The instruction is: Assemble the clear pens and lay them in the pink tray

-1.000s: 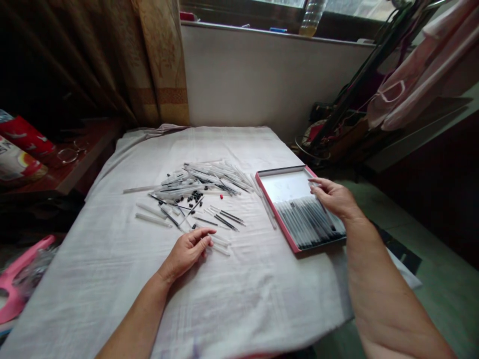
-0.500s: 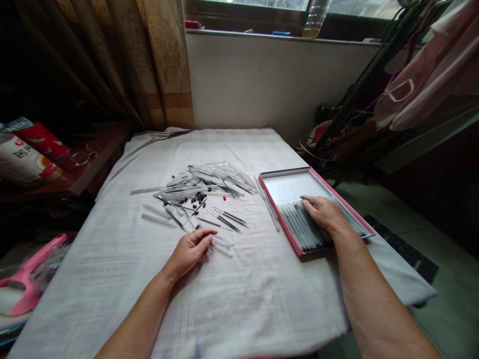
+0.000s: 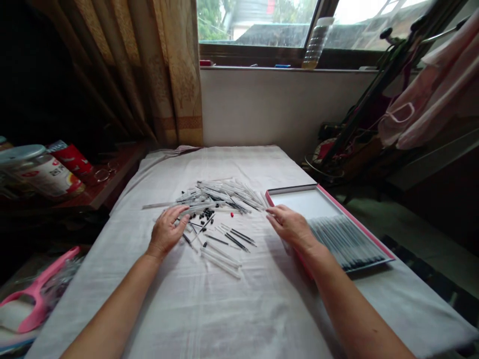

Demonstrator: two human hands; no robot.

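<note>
My left hand (image 3: 168,231) is open at the left side of a loose pile of clear pen barrels (image 3: 224,189), its fingers apart and reaching over the barrels. Whether it touches any is hard to see. My right hand (image 3: 290,224) hovers at the left rim of a shallow pink-edged box (image 3: 288,195), fingers stretched out with nothing in them. Inside the box lies a row of clear pens (image 3: 342,242) with dark ends. Between the hands are black pen plugs (image 3: 206,214), a red plug (image 3: 232,215), several black ink refills (image 3: 237,242) and a few separate barrels (image 3: 220,262).
A pale cloth (image 3: 239,314) covers the table. On the left, a labelled jar (image 3: 41,172) stands on a dark side table, with a pink-handled tool (image 3: 35,294) lower down. A clear bottle (image 3: 316,45) stands on the windowsill behind.
My right hand has left the pens in the box and moved left to its rim. My left hand has left the near barrels and moved up-left to the pile. The view has tilted up.
</note>
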